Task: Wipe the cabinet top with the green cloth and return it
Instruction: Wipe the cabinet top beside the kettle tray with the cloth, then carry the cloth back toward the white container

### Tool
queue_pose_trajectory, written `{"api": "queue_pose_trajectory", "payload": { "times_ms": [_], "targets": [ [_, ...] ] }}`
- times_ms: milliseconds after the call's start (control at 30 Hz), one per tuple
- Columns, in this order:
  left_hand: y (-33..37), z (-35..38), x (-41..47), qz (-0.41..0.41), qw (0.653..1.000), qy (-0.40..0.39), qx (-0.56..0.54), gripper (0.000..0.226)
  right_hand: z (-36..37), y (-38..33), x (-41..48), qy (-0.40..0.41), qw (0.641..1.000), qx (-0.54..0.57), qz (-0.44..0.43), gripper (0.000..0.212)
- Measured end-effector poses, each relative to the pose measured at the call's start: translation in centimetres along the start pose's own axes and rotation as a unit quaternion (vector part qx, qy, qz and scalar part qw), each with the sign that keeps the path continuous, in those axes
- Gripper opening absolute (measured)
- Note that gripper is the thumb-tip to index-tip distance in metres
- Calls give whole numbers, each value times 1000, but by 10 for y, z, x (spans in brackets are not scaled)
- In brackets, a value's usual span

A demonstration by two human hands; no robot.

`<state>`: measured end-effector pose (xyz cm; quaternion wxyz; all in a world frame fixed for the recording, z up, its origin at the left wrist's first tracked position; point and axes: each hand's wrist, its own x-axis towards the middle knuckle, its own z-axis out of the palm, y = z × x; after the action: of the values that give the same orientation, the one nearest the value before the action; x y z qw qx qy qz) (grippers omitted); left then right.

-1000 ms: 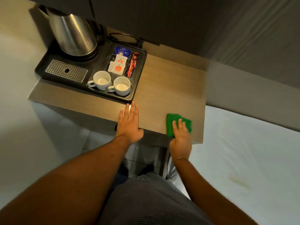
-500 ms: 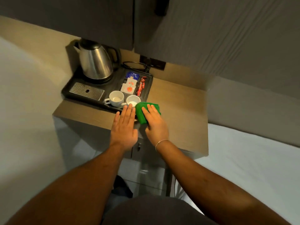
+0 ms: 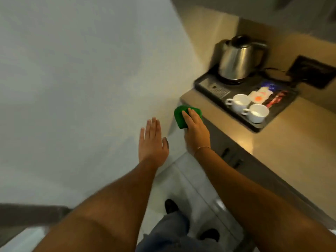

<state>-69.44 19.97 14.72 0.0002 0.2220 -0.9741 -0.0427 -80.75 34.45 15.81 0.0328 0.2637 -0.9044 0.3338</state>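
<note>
The green cloth [image 3: 180,117] is at the near left corner of the wooden cabinet top [image 3: 283,135], partly past its edge. My right hand [image 3: 195,127] lies on top of the cloth with fingers curled over it, holding it. My left hand [image 3: 151,142] hovers flat and open to the left of the cabinet, over the white surface, holding nothing. The frame is motion-blurred.
A black tray [image 3: 205,84] on the cabinet carries a steel kettle [image 3: 238,59], two white cups [image 3: 240,101], [image 3: 258,112] and sachets [image 3: 261,95]. A large white surface [image 3: 72,88] fills the left. Tiled floor and my feet [image 3: 171,206] lie below.
My right hand slid the cloth left along the front edge to the cabinet's left corner. My left hand came off the cabinet top. The view swung left.
</note>
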Motion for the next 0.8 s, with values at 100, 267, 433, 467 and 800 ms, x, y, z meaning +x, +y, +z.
{"api": "queue_pose_trajectory", "payload": {
  "times_ms": [100, 267, 433, 467, 800],
  "targets": [
    [-67, 10, -61, -75, 997, -24, -2, 79, 48, -57, -39, -79, 996, 19, -42, 68],
    [-162, 20, -143, -123, 991, -42, -28, 78, 116, -124, -100, -171, 982, 18, -83, 68],
    [-287, 25, -234, -184, 980, -26, -74, 79, 191, -216, -160, -273, 955, 14, -117, 67],
    [-311, 26, -256, -204, 976, -18, -81, 79, 207, -237, -172, -296, 947, 15, -125, 67],
    [-479, 43, -449, -448, 884, 44, -128, 81, 345, -450, -304, -517, 813, -11, -268, 60]
  ]
}}
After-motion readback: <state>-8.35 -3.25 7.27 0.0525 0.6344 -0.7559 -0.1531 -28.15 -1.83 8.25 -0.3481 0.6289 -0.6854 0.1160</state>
